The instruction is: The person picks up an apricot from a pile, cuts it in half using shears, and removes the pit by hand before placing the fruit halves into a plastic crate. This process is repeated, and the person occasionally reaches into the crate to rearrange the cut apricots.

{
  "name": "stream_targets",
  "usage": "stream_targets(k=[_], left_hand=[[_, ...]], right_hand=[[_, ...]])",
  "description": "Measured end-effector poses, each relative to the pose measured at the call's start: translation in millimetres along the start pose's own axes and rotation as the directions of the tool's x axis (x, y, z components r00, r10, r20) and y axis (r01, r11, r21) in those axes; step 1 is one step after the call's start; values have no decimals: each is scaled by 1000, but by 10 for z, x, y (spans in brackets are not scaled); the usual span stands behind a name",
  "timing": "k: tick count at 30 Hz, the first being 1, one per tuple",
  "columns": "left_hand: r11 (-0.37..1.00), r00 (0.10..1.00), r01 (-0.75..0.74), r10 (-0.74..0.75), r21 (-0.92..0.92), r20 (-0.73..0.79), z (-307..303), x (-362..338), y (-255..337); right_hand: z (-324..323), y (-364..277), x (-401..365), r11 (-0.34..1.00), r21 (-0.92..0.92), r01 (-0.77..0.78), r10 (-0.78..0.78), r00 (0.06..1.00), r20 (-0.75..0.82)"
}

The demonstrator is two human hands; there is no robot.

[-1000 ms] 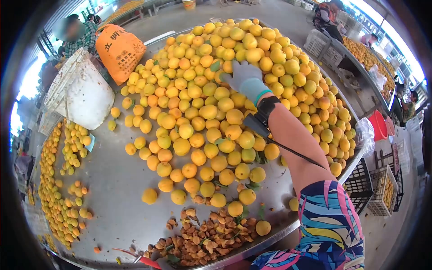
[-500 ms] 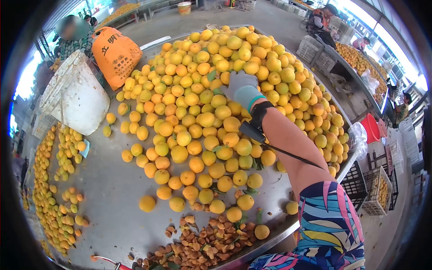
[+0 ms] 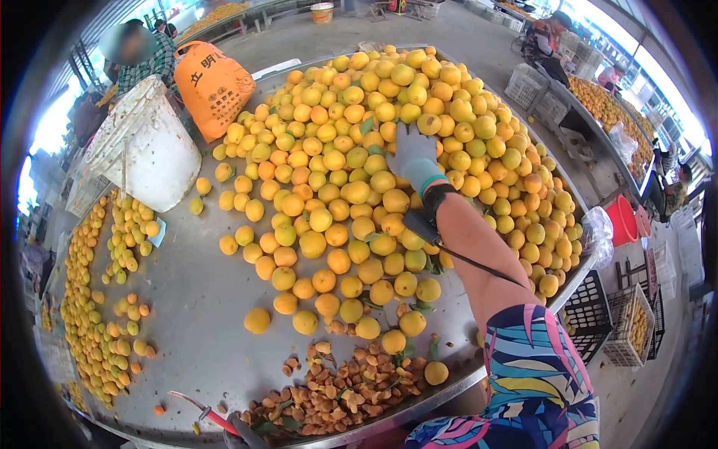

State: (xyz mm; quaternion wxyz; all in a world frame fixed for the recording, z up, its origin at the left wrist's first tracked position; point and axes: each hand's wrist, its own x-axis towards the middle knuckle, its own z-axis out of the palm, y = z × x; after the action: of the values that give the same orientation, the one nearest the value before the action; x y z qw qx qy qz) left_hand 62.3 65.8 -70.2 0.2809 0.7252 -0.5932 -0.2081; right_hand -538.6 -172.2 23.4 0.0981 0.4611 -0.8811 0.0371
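Observation:
My right hand (image 3: pixel 416 155), in a grey glove, reaches over the large heap of yellow-orange apricots (image 3: pixel 321 202). Its fingers are stretched out and apart, with the tips touching fruit near the top; some fingertips are partly hidden among the apricots. At the bottom edge, my gloved left hand (image 3: pixel 245 436) shows only in part, closed around the red handle of a tool with a thin curved metal tip (image 3: pixel 206 411). Beside it, along the table's near edge, lies a pile of brown apricot stones (image 3: pixel 336 396) with bits of flesh and leaves.
The metal table (image 3: pixel 194 322) also carries a looser group of apricots (image 3: pixel 93 299) on the left. A white bucket (image 3: pixel 153 150) and an orange bag (image 3: pixel 213 90) stand at the far left. Crates (image 3: pixel 628 322) and a red basin (image 3: pixel 621 221) are on the right. Other people sit farther off.
The view has shifted, so the table appears a little further right and lower. My left hand and more of the red-handled tool have come into view. My right hand stays at the heap.

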Motion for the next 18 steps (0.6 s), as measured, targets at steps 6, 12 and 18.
stream_targets(k=[6, 12, 18], left_hand=[[961, 985, -174, 173, 213, 24, 37, 6, -241], [968, 956, 198, -225, -151, -186, -34, 130, 536], [984, 963, 91, -126, -152, -239, 12, 152, 329]], right_hand=[[-212, 23, 104, 999, 52, -9, -4, 972, 234], [228, 63, -22, 997, -59, 47, -48, 999, -19], [61, 91, 141, 993, 81, 89, -85, 995, -56]])
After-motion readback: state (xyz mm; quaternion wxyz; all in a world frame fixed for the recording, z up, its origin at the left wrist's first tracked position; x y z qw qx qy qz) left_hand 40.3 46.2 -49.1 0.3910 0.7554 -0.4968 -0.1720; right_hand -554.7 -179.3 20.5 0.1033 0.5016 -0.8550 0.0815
